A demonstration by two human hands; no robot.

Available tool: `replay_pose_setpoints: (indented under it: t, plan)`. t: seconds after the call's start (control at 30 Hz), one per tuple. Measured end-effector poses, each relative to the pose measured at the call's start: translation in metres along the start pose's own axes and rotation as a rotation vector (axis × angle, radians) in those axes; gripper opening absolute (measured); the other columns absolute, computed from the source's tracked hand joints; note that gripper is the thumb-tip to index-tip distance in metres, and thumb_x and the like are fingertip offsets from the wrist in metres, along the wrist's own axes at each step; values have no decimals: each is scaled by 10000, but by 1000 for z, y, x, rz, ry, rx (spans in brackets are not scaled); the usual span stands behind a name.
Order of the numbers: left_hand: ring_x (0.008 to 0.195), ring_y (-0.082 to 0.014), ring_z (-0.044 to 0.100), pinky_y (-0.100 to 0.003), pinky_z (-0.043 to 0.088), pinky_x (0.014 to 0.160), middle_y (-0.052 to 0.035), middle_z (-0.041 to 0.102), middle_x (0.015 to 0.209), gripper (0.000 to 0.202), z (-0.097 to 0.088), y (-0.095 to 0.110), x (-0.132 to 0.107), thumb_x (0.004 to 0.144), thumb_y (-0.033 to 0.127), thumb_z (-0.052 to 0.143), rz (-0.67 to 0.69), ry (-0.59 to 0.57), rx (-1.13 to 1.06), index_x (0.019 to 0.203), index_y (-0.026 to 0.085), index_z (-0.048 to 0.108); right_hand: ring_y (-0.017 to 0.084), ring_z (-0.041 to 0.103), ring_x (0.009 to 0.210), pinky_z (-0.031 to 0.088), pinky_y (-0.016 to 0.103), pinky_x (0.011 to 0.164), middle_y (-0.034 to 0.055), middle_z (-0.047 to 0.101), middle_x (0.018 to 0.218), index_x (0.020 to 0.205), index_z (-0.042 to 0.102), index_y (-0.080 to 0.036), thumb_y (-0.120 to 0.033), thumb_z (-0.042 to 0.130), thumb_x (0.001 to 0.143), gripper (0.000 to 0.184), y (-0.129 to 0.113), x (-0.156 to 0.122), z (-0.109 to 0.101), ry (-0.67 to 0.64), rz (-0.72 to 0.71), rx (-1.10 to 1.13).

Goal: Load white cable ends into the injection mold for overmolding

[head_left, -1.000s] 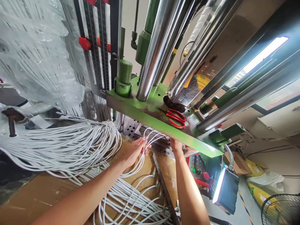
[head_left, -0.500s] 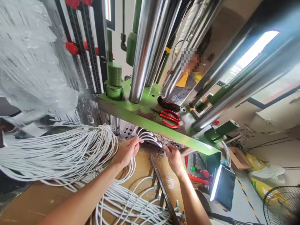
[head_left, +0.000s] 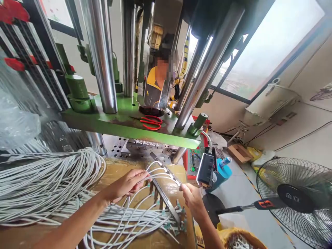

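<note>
My left hand (head_left: 127, 185) is closed around several white cables (head_left: 155, 172) that fan out to the right above the brown bench. My right hand (head_left: 190, 197) pinches the far ends of those cables, where small moulded plugs join a thin strip (head_left: 168, 172). Both hands sit in front of and below the green press plate (head_left: 124, 122), clear of the mould (head_left: 145, 145) underneath it. A big bundle of white cables (head_left: 49, 176) lies to the left of my left arm. More cables with greenish plug ends (head_left: 178, 221) lie on the bench beneath my hands.
Red scissors (head_left: 150, 121) rest on the green plate between chrome columns (head_left: 102, 58). A work lamp (head_left: 204, 168) hangs at the plate's right end. A floor fan (head_left: 295, 197) stands at the right. Another person in a yellow shirt (head_left: 155, 79) is behind the machine.
Both hands have drawn back from under the green plate toward me, bringing the fanned cable ends out of the mould. The camera view has tilted up and to the right.
</note>
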State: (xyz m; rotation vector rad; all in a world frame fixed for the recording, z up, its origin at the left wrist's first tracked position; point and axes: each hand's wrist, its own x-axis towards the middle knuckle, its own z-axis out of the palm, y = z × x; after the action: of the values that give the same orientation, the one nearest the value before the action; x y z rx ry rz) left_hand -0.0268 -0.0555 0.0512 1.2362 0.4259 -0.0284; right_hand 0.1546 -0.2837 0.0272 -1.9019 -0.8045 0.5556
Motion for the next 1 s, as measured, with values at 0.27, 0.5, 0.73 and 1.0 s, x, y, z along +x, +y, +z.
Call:
replay_pose_setpoints:
  t: [0.27,0.5,0.73,1.0]
  plan:
    - [440,-53,157,-221,74,421,92,327,531,479,20,-9,-8,854,602,516,-40,-40,25,957,140,593,82,248,424,220,216,396,-82,289,502,693,541,-189,-593,451,859,446,15,-18,-5,-23,82,88]
    - [467,-65,175,-229,108,444,96,295,532,517,34,-12,-19,815,629,546,-60,28,-22,956,135,604,89,296,437,246,220,422,-70,336,484,679,575,-181,-587,476,849,451,17,-21,-4,0,64,25]
    - [461,-62,164,-233,83,449,103,281,529,577,29,-4,-15,734,689,589,-105,38,-66,934,148,596,106,334,461,280,234,460,-64,349,491,667,569,-184,-565,428,882,460,13,-20,-2,12,56,-65]
    - [454,-85,260,-256,141,433,54,362,507,509,49,-15,-51,831,637,534,-77,-248,114,836,146,668,153,461,557,345,271,563,-14,504,598,657,483,-230,-550,407,913,417,17,-17,5,39,-29,-315]
